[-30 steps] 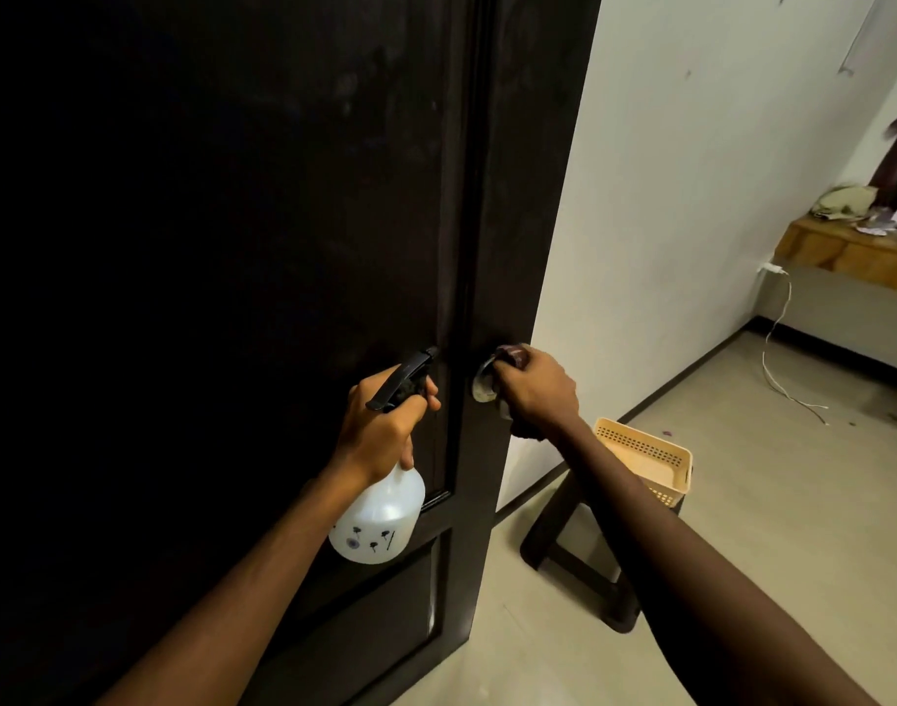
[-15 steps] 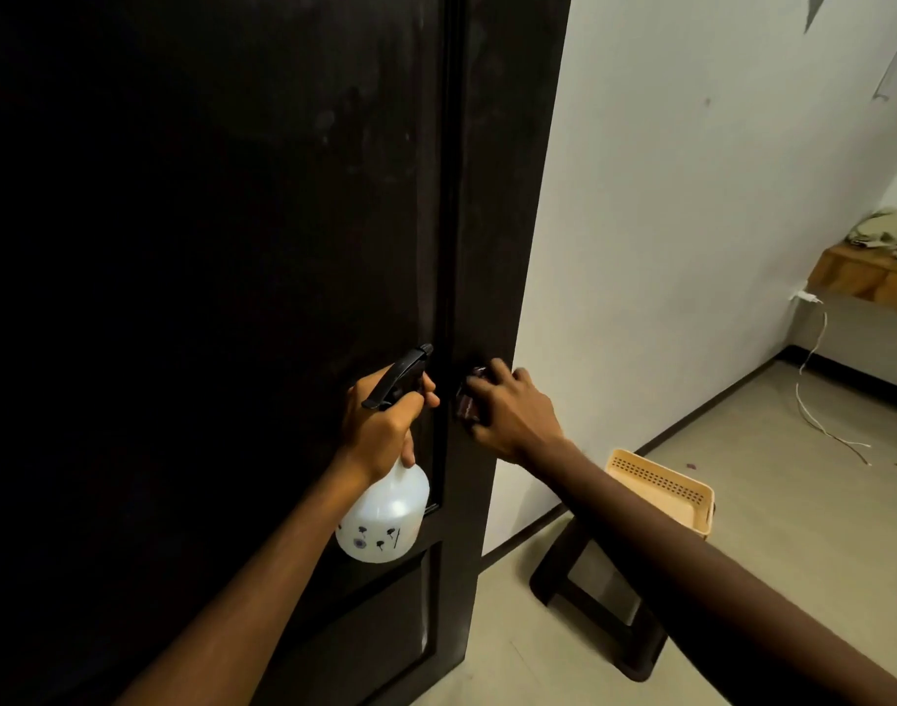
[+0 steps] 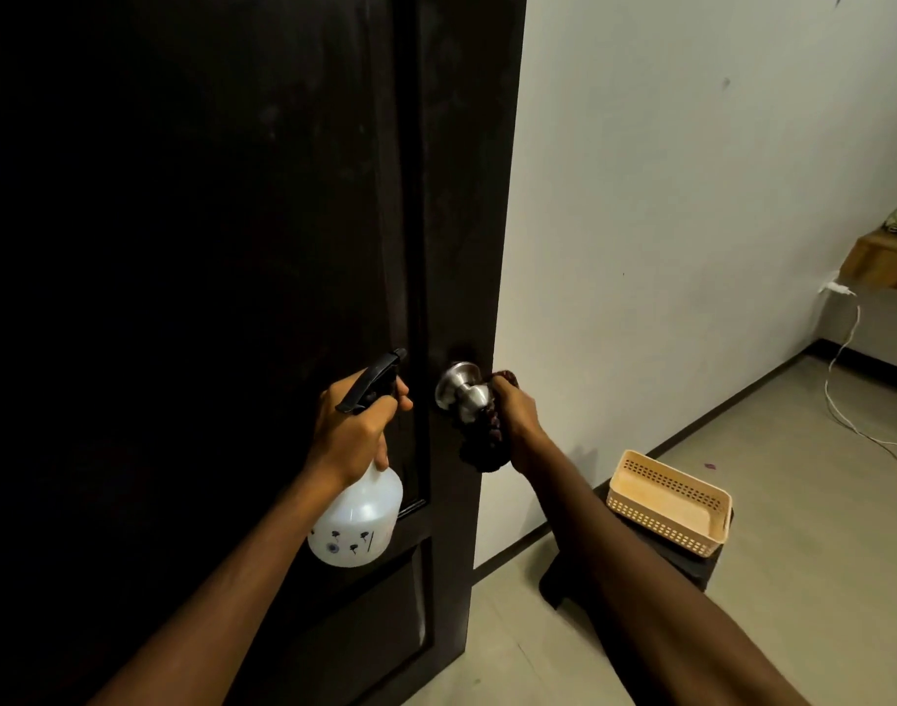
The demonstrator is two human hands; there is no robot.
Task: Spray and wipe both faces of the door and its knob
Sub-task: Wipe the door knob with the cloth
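Door (image 3: 232, 247), dark, stands ajar by the white wall (image 3: 691, 247). Right hand (image 3: 518, 420) clutches a bunched dark cloth (image 3: 487, 443) against its steel knob (image 3: 461, 392). Left hand (image 3: 357, 430) grips the spray bottle (image 3: 357, 522) by its neck; the bottle's dark printed marks are too small to read.

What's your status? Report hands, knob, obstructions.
Left hand grips spray bottle. Right hand holds dark cloth against knob. Basket on stool, clear of door.
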